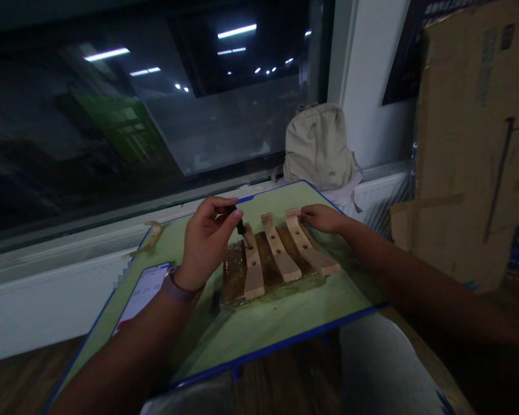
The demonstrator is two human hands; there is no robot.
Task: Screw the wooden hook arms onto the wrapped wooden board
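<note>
Between both hands, three curved wooden pieces point(279, 246).

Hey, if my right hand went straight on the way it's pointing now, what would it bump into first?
Your right hand would meet the far end of the rightmost wooden piece first. The fingertips look right at that end, though depth is unclear, so I can't say whether they touch.

Indoor room of unclear type, with a makeshift work spot: one green table point(199, 346), blue-edged; one large dark window point(155, 104), reflecting ceiling lights; white radiators point(38, 311) below and beside; one pale backpack point(318, 144); one tall cardboard piece point(467, 144); one floor point(285, 380), wood-look, brown.
</note>
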